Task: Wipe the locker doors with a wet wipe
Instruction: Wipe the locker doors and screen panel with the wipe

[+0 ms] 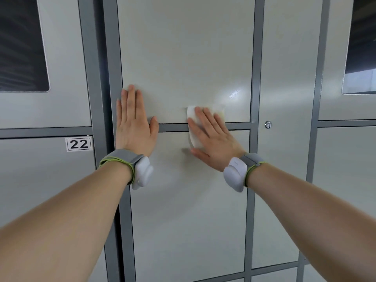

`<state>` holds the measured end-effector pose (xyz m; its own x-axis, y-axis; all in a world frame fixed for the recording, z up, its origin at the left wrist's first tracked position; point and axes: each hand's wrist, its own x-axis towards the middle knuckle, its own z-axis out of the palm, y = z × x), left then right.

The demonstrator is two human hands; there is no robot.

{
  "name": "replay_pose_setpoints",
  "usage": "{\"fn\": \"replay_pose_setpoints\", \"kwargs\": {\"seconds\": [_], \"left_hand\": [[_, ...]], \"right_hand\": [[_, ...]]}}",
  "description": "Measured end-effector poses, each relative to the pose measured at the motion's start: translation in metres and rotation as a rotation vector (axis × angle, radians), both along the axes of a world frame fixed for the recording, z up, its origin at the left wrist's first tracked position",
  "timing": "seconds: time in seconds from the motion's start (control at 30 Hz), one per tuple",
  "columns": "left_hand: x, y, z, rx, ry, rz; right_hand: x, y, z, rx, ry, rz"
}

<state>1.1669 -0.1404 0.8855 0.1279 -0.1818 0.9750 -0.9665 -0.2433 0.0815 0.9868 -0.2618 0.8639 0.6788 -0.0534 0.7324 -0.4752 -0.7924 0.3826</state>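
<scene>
A pale grey upper locker door fills the middle of the view, with a second door below it across a darker grey frame bar. My right hand lies flat with straight fingers on a white wet wipe, pressing it over the bar where the two doors meet. My left hand rests flat, fingers straight, on the left edge of the same doors. A shiny damp streak shows on the upper door, up and right of the wipe.
A narrow door with a small round keyhole stands to the right. On the left is a locker labelled 22. Dark windowed doors sit at the upper left and upper right. Both wrists wear grey bands with white units.
</scene>
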Motion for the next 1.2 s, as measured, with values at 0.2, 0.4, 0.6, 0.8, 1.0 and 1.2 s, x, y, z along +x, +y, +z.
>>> {"fn": "replay_pose_setpoints", "kwargs": {"seconds": [0.2, 0.4, 0.6, 0.8, 1.0, 1.2], "left_hand": [[-0.003, -0.008, 0.0, -0.037, -0.003, 0.03], [0.004, -0.008, -0.002, -0.05, -0.049, 0.052], [0.002, -0.013, -0.002, -0.07, -0.059, 0.081], [0.003, -0.017, -0.005, -0.079, -0.08, 0.118], [0.002, -0.017, -0.005, -0.084, -0.08, 0.134], [0.001, -0.019, -0.006, -0.09, -0.098, 0.16]], "right_hand": [[-0.011, -0.01, 0.023, 0.018, -0.101, -0.036], [-0.012, -0.012, 0.003, 0.057, -0.093, -0.011], [-0.026, -0.023, 0.006, 0.016, -0.096, -0.03], [-0.024, -0.024, 0.017, 0.144, -0.224, -0.032], [-0.032, -0.033, -0.018, 0.051, -0.107, -0.047], [-0.037, -0.037, 0.027, 0.145, -0.273, -0.065]]}}
